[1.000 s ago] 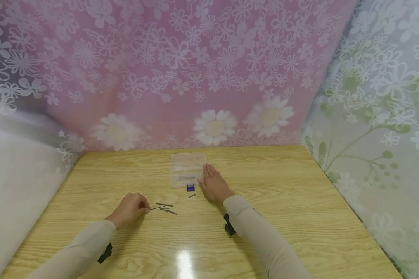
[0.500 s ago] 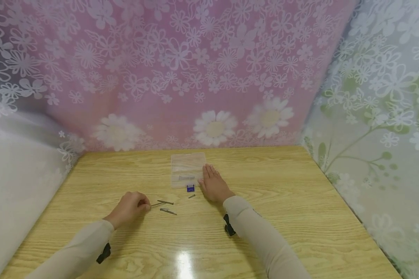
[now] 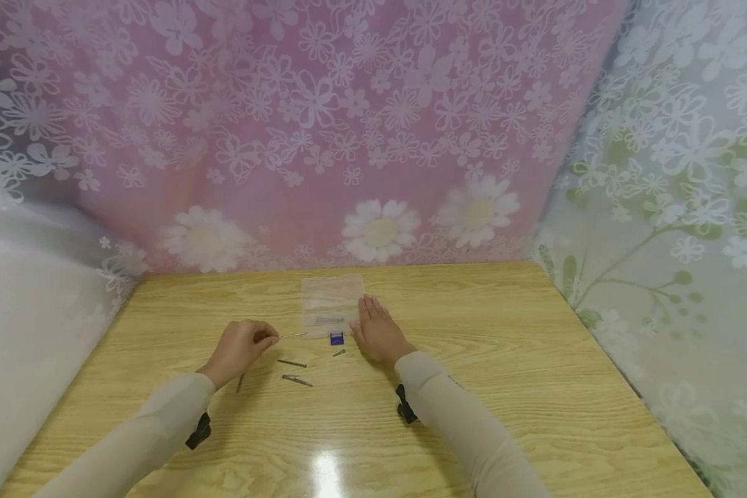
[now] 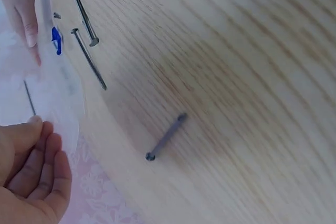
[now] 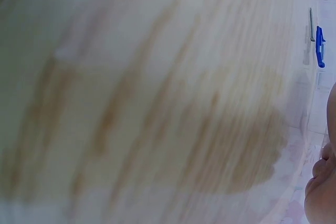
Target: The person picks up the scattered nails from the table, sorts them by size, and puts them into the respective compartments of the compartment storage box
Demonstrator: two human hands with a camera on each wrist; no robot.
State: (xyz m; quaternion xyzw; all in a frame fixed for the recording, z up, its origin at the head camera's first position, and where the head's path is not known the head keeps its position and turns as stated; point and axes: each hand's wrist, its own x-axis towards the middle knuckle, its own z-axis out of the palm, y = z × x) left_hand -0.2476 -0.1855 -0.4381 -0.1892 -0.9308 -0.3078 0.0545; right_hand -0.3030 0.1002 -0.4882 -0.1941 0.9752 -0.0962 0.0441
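Note:
My left hand (image 3: 239,349) pinches a thin nail (image 3: 292,335) between thumb and fingertips, its free end reaching over the near left corner of a clear plastic box (image 3: 333,287). In the left wrist view the pinched nail (image 4: 29,98) points away from the fingers. My right hand (image 3: 381,333) rests against the box's right edge with fingers straight. Greyish nails (image 3: 330,319) show inside the box's near part. A blue latch (image 3: 337,339) is at its front side; a short nail (image 3: 339,353) lies just before it.
On the wood-grain table (image 3: 504,360) lie several loose nails: one (image 3: 292,363) near the middle, a close group (image 3: 297,380) before it, and another (image 3: 239,382) beside the left wrist. A pink floral curtain (image 3: 274,173) hangs along the far edge.
My left hand has lifted a nail from the loose ones and moved it forward and right to the box. My right hand has stayed at the box's edge.

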